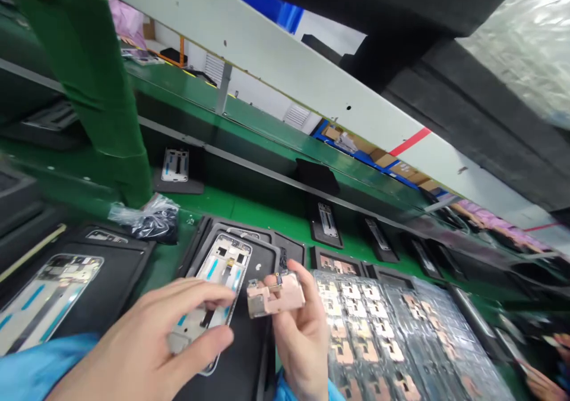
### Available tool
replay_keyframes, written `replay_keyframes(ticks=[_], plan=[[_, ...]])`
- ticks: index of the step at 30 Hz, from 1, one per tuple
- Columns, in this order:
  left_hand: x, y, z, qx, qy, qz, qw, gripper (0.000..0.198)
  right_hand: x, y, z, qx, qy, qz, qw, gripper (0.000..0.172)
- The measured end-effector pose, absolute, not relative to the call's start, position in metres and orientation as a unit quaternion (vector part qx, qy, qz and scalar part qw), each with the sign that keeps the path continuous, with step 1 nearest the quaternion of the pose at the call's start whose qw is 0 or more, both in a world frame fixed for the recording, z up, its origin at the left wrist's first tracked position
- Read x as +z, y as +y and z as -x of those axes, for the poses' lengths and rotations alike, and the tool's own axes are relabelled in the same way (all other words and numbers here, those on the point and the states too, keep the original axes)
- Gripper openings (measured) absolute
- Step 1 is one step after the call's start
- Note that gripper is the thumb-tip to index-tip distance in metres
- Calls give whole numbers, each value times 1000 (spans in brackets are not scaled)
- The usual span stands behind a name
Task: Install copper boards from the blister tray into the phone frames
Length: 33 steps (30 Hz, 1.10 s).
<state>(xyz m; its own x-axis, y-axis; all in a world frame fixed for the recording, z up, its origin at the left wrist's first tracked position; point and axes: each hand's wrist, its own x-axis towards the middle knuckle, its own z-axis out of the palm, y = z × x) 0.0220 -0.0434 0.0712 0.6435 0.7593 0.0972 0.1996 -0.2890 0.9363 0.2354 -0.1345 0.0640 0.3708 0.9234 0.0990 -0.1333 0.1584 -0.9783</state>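
My right hand holds up a copper-coloured phone circuit board, pinched between thumb and fingers. To its left, my left hand hovers over a phone frame with thumb and fingers apart and nothing between them. The frame is white with blue strips and lies in a black foam tray; my left hand hides part of its lower half. Right of my right hand, a clear plastic tray carries several rows of similar copper-coloured boards.
Another phone frame lies on black foam at the left, near a bag of small dark parts. Behind, more frames on black pads sit on a green conveyor. A green-wrapped post and white beam cross above. Another person's hand shows far right.
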Motion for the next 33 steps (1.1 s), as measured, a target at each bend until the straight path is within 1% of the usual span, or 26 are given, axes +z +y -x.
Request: replay_keyframes(ticks=[2,3,5,6,8,9,11,13,16,19,21,24,26,28,31,33], plan=[[86,-39,-35,217,308,-657,653,19,68,-138,-225,326,-473,512,639,45],[91,-36,-40,211,295,-598,715,19,71,-140,-223,279,-514,510,631,41],[97,-29,-44,224,265,-490,800,28,77,-143,-224,201,-582,501,608,45],[97,-26,-43,238,261,-453,818,30,79,-143,-228,178,-609,501,588,48],[96,-21,-34,275,286,-421,815,28,83,-142,-238,144,-635,544,529,53],[94,-20,-28,304,311,-418,798,26,84,-139,-243,127,-636,584,488,50],[90,-17,-15,367,357,-406,757,21,82,-133,-251,95,-629,657,404,34],[84,-15,-5,409,383,-384,734,22,77,-124,-253,80,-638,690,333,21],[74,-16,1,421,408,-371,720,25,67,-111,-248,78,-666,692,269,15],[65,-20,-2,416,419,-404,699,23,62,-104,-242,67,-682,688,239,11],[62,-24,-7,413,418,-436,682,24,64,-102,-242,59,-693,682,226,13],[66,-32,-16,403,425,-455,670,25,72,-106,-245,82,-693,676,235,17],[73,-37,-23,386,428,-464,673,23,77,-110,-248,110,-680,678,258,18],[79,-40,-28,370,423,-482,672,20,79,-112,-250,113,-669,684,269,18],[85,-42,-30,356,436,-484,670,21,75,-112,-252,84,-672,690,254,13],[86,-41,-28,340,457,-481,667,25,70,-110,-251,66,-676,695,235,13]])
